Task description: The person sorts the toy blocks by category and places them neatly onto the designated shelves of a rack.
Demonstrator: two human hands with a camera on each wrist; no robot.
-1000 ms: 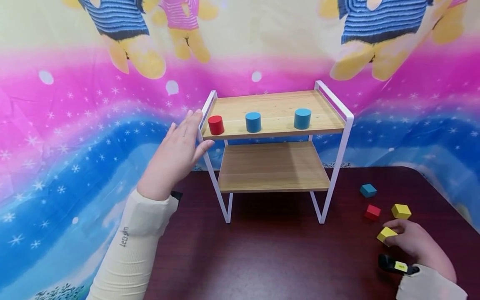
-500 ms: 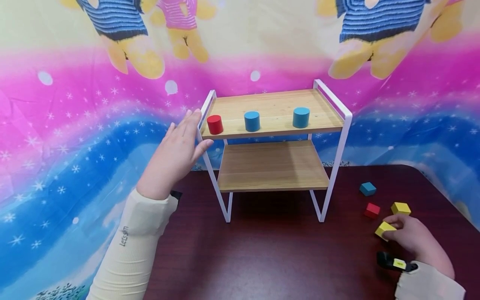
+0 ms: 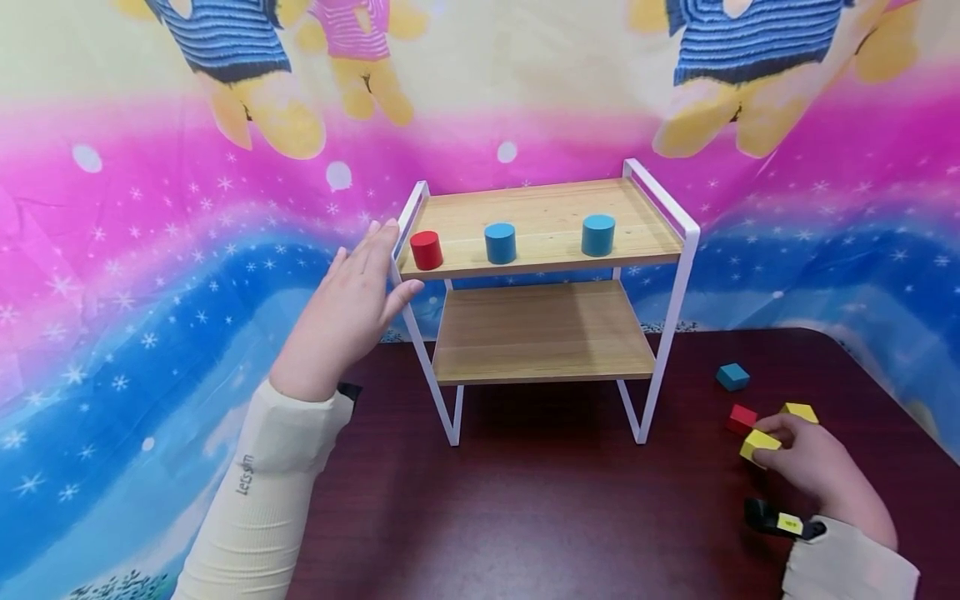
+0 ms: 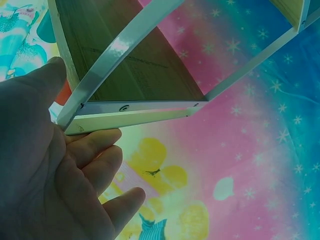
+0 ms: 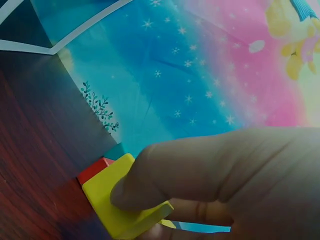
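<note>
My right hand [image 3: 817, 471] pinches a yellow block [image 3: 756, 447] between thumb and fingers at the right of the table. In the right wrist view the thumb lies across the yellow block [image 5: 107, 187], which partly covers a red block [image 5: 95, 171]. My left hand [image 3: 341, 308] is at the left side of a two-tier shelf [image 3: 547, 333], fingers extended along its white frame. The left wrist view has those fingers against the frame's corner [image 4: 95, 122]. Along the upper board's front edge stand a red cylinder [image 3: 427, 251] and two blue cylinders [image 3: 500, 243].
Beyond the right hand lie a red block [image 3: 738, 417], a second yellow block [image 3: 799, 412], partly hidden, and a teal block [image 3: 732, 377]. The dark table [image 3: 510, 517] extends in front of the shelf. A printed cloth [image 3: 150, 250] hangs behind.
My right hand has carried the yellow block a short way up and to the left in the head view, closer to the red block. The left hand stays against the shelf.
</note>
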